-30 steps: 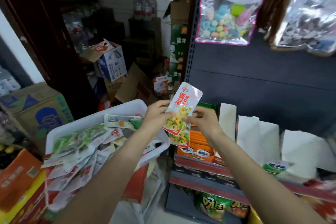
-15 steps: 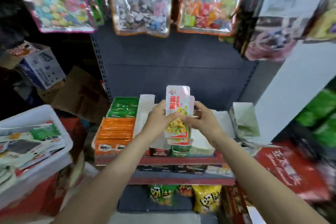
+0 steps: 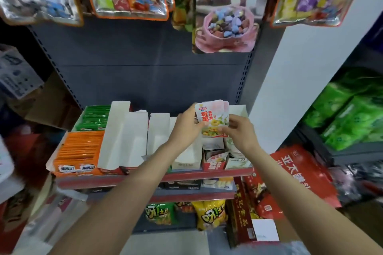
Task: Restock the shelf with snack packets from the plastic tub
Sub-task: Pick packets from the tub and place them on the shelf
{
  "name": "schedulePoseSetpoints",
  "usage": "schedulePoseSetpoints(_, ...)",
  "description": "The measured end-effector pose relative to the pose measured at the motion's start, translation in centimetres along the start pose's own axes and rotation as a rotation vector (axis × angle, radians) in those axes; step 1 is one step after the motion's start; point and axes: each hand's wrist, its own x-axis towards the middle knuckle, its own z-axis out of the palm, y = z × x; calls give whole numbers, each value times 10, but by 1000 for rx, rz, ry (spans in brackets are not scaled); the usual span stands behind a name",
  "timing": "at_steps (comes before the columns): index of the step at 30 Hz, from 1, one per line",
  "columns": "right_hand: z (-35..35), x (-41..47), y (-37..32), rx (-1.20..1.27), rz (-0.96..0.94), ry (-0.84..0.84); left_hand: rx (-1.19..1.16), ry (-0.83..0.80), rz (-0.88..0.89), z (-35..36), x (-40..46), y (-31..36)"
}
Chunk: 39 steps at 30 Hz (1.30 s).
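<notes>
Above the right end of the shelf (image 3: pixel 186 176), a small stack of snack packets (image 3: pixel 212 119) is held upright, pinched between left hand (image 3: pixel 185 128) and right hand (image 3: pixel 240 130). Lower edges are hidden by fingers; count unclear. Fronts: white, red lettering, yellow rings pictured. The tub is cut off from view.

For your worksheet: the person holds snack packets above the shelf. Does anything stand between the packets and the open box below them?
Nothing visible does. Both the left hand and right hand hold the packets directly above the red-fronted box, whose top is open, with a few packets lying inside.
</notes>
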Motion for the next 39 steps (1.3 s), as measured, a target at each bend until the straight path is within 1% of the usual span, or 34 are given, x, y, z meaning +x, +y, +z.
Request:
schedulePoseSetpoints(5, -1, 19, 26, -47, 26, -80, 104, -10, 15, 21, 14, -16)
schedulePoseSetpoints(9, 2, 31, 39, -148, 21, -127, 153, 11, -32, 36, 15, -29)
schedulePoseSetpoints(12, 1, 33, 37, -142, -2, -94, 188, 33, -59, 45, 15, -34)
schedulePoseSetpoints(15, -3, 33, 37, -252, -26, -49, 180, 53, -75, 47, 19, -34)
schedulePoseSetpoints(17, -4, 33, 36, -321, -52, -20, 168, 42, -70, 46, 21, -32)
schedulePoseSetpoints(21, -5, 37, 39, -377, -49, 17, 138, 11, -66, 44, 21, -30)
schedulePoseSetpoints(26, -12, 39, 40, -357, -42, 2, 190, 13, -15, 48, 24, -29)
schedulePoseSetpoints(31, -5, 37, 42, -319, -51, -13, 253, 84, 49, 43, 24, -36)
schedulePoseSetpoints(32, -2, 37, 44, -353, -60, -40, 263, 66, 46, 42, 22, -39)
schedulePoseSetpoints(35, 3, 39, 46, -541, -60, -158, 338, -73, 2, 43, 20, -47)
schedulePoseSetpoints(37, 2, 40, 48, -550, -67, -195, 369, -108, -12, 46, 20, -49)
schedulePoseSetpoints(39, 0, 40, 49, -495, -107, -176, 359, -111, 2, 48, 20, -49)
